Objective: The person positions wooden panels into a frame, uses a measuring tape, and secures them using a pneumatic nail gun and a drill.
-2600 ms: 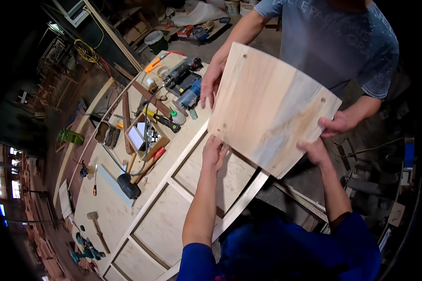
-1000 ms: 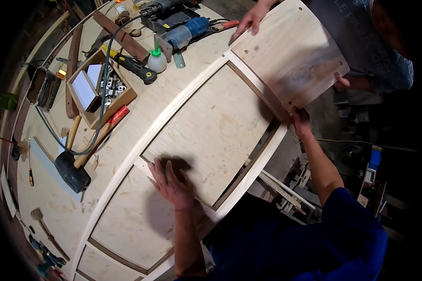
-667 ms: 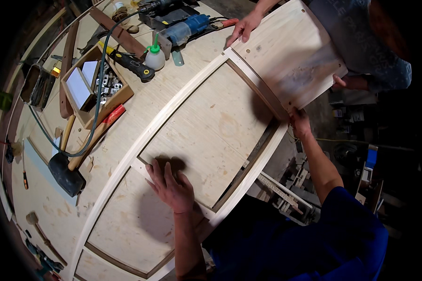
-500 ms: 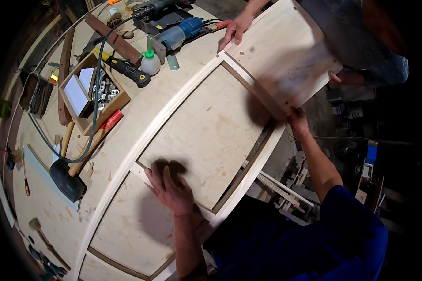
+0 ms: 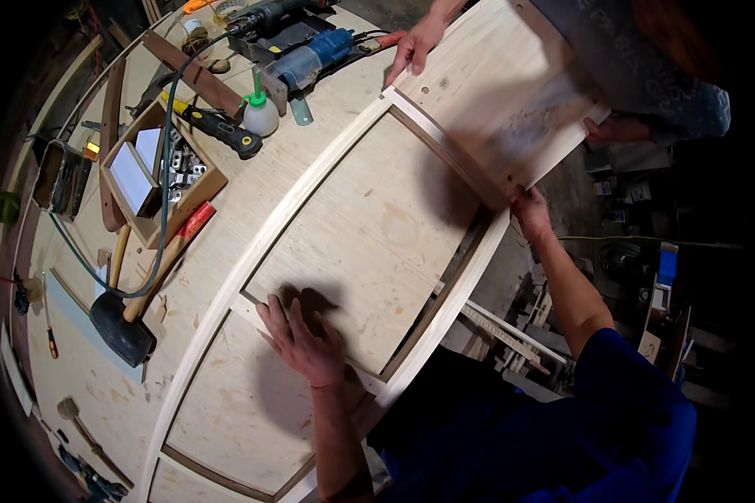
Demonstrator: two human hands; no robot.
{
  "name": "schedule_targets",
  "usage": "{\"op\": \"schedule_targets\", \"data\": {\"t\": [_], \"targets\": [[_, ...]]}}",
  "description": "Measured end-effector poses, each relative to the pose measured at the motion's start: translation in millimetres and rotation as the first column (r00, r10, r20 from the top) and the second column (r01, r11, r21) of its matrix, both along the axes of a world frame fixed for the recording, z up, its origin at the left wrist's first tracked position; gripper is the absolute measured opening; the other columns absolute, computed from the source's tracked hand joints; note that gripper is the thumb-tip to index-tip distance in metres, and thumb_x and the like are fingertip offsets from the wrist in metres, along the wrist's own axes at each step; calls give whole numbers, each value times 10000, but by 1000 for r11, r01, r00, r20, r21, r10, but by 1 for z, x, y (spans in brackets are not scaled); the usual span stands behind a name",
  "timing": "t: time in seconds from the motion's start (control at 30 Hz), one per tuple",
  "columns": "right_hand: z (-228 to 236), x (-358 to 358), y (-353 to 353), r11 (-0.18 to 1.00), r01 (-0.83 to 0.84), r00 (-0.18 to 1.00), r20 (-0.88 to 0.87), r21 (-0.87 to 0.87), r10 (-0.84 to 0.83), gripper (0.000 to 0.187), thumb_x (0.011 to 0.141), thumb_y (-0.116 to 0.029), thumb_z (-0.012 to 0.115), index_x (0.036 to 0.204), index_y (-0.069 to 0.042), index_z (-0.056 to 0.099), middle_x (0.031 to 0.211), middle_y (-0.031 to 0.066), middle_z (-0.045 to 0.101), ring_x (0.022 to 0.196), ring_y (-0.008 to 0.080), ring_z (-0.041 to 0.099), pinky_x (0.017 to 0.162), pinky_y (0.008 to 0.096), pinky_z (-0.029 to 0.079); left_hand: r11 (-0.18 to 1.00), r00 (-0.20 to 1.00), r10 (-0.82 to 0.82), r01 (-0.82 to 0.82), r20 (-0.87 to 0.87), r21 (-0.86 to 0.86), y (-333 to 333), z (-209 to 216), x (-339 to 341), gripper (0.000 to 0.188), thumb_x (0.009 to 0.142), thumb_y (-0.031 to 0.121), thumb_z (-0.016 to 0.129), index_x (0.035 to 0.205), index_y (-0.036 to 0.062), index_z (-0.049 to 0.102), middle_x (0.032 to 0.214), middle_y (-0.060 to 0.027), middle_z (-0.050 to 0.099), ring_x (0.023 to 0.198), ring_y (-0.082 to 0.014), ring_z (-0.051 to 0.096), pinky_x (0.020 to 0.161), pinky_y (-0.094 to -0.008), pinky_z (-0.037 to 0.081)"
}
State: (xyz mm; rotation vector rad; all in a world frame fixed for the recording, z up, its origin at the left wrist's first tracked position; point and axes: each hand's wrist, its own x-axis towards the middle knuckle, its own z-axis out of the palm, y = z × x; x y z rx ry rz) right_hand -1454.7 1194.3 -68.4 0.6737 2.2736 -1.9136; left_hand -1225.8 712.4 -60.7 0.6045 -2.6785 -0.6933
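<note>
A pale wooden frame (image 5: 307,178) with crosspieces lies diagonally over the bench. My left hand (image 5: 306,348) rests on one of its middle crosspieces, fingers spread and holding nothing. At the frame's right corner, my right hand (image 5: 531,216) has its fingers closed around the edge, close to a wide wooden board (image 5: 486,92) with small holes. That board meets the frame's far end crosspiece (image 5: 445,142). A co-worker's hand (image 5: 417,49) touches the board's left edge, and the co-worker's other hand (image 5: 619,130) grips its right edge.
Left on the workbench (image 5: 218,268) lie a black mallet (image 5: 124,329), a hammer with a red-ended handle (image 5: 172,260), a wooden box of metal fittings (image 5: 172,197), a green-capped bottle (image 5: 261,113) and a blue power tool (image 5: 315,59). A cable (image 5: 166,168) crosses the box.
The view has shifted slightly. More of the co-worker's right-side hand shows at the board's edge. My two hands keep their places on the frame.
</note>
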Motion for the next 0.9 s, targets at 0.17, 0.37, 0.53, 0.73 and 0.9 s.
{"op": "schedule_targets", "data": {"t": [0.17,0.37,0.53,0.73,0.9], "targets": [[4,3,-7,1000,-13,1000,-10,10,13,200,1020,-258,673,1152,-111,640,847,-55,596,662,47,494,588,230,393,1000,1000,2,-2,8,11,0,-2,0,409,895,126,682,1294,57,620,1555,-184,462,1484,-447,359,1188,-644,254],[9,8,-10,997,-63,998,-10,33,64,188,990,-222,691,1128,-108,632,846,-53,590,673,49,502,593,233,393,1000,1000,4,-4,17,22,0,-4,1,391,893,123,678,1274,49,632,1551,-187,464,1485,-455,351,1188,-645,251],[11,14,-25,1000,-29,998,-55,0,29,128,984,-192,649,1052,-87,621,768,-40,563,626,64,487,562,249,390,1000,1000,-5,5,30,2,-1,0,-1,369,899,119,672,1257,41,631,1546,-194,470,1484,-452,356,1170,-605,293],[7,25,-34,996,-2,1000,-19,85,4,83,994,-161,602,990,-81,622,736,-40,543,605,68,470,550,252,392,1000,1000,-4,4,23,2,-1,6,-4,306,887,93,667,1183,13,661,1516,-211,494,1473,-465,364,1170,-594,307],[-3,44,-35,988,16,998,54,155,-25,140,1001,-155,625,1121,-86,649,771,-57,543,618,54,465,552,242,386,999,1000,-14,13,27,43,-2,9,-7,266,872,69,654,1127,-7,673,1475,-238,523,1457,-494,372,1164,-626,298]]}}
